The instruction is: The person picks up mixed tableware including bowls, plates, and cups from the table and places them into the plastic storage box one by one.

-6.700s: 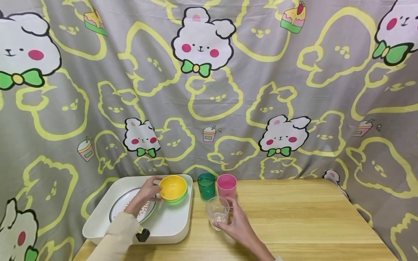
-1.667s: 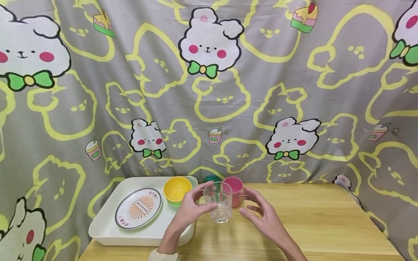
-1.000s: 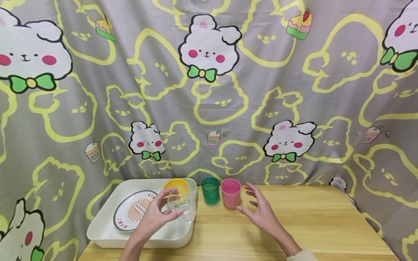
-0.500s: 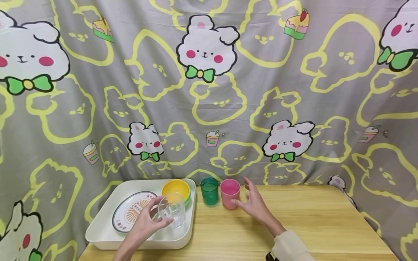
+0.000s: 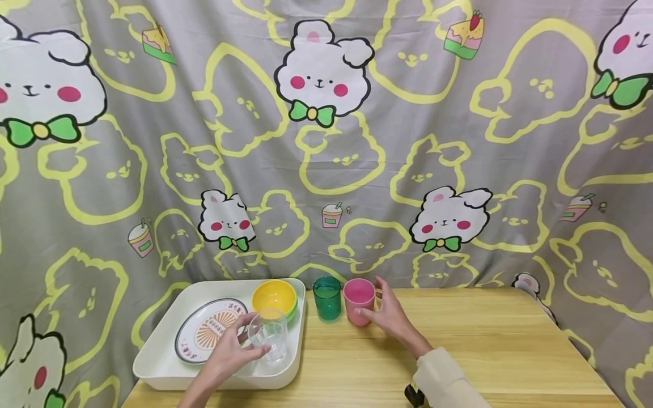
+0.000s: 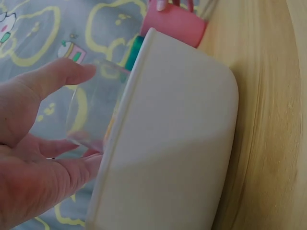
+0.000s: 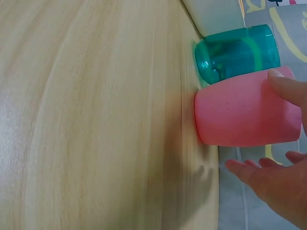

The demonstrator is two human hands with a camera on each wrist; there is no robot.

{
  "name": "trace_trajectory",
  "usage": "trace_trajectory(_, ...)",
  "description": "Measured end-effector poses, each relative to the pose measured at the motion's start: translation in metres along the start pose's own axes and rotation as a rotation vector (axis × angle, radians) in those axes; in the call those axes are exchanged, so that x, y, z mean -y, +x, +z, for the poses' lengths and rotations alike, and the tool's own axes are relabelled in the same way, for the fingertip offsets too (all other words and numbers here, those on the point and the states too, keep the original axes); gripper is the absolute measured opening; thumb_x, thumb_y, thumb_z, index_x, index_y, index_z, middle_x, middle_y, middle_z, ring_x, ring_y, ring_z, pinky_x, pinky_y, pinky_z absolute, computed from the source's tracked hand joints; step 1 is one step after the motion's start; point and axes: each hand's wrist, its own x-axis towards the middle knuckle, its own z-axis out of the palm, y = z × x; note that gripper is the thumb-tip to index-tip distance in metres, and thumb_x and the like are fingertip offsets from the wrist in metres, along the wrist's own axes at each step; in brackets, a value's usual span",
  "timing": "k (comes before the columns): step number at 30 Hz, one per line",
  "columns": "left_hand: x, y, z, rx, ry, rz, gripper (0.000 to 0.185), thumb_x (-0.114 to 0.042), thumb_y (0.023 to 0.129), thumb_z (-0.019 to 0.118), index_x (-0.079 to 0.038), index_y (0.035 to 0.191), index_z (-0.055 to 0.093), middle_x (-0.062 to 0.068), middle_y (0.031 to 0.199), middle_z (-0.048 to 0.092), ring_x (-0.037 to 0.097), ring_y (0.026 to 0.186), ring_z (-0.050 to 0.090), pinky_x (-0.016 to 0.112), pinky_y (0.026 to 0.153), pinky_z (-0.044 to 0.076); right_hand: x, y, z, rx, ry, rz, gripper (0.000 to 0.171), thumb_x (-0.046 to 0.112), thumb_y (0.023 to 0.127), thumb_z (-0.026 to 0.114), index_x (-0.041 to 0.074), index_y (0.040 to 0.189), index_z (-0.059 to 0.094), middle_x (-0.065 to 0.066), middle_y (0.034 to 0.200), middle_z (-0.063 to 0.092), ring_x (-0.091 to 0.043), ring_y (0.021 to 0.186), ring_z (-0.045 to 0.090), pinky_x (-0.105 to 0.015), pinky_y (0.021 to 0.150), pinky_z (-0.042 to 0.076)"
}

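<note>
In the head view my left hand [image 5: 229,347] holds a clear drinking glass [image 5: 278,339] between thumb and fingers, over the right part of a white tray [image 5: 219,381]. The left wrist view shows the glass [image 6: 93,103] behind the tray's wall, its lower part hidden. My right hand [image 5: 393,318] is at a pink cup [image 5: 355,311] standing upright on the table. Its thumb lies against the cup, while in the right wrist view the other fingers [image 7: 254,175] stay apart from the pink cup [image 7: 244,110]. A green see-through cup [image 5: 327,301] stands just left of the pink one.
Inside the tray lie a patterned plate [image 5: 196,334] and a yellow bowl [image 5: 274,296] stacked on a green bowl [image 5: 292,313]. A grey patterned curtain [image 5: 326,170] hangs behind the wooden table [image 5: 484,340].
The glass passed from my right hand to my left, which carried it leftward over the tray and lowered it slightly. My right hand moved left to the pink cup.
</note>
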Motion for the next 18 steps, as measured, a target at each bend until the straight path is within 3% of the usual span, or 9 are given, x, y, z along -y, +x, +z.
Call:
trace_trajectory(9, 0.0025, 0.0051, 0.0008, 0.03, 0.042, 0.008, 0.08, 0.0, 0.071, 0.089, 0.01, 0.139, 0.049, 0.028, 0.138, 0.052, 0.051, 0.125, 0.056, 0.04, 0.094, 0.058, 0.0018, 0.001, 0.0004, -0.005, 0.031, -0.027, 0.093, 0.014, 0.079, 0.09, -0.006, 0.15, 0.034, -0.03, 0.147, 0.046, -0.049, 0.133, 0.049, -0.063, 0.108, 0.043)
trace_trajectory(18, 0.0057, 0.0063, 0.0, 0.104, 0.056, 0.024, 0.079, 0.002, 0.071, 0.089, 0.013, 0.138, 0.048, 0.03, 0.134, 0.053, 0.056, 0.122, 0.056, 0.037, 0.09, 0.06, 0.0034, 0.0, 0.001, -0.004, 0.024, -0.019, 0.086, 0.012, 0.079, 0.09, -0.006, 0.146, 0.039, -0.028, 0.141, 0.053, -0.047, 0.13, 0.052, -0.059, 0.106, 0.047)
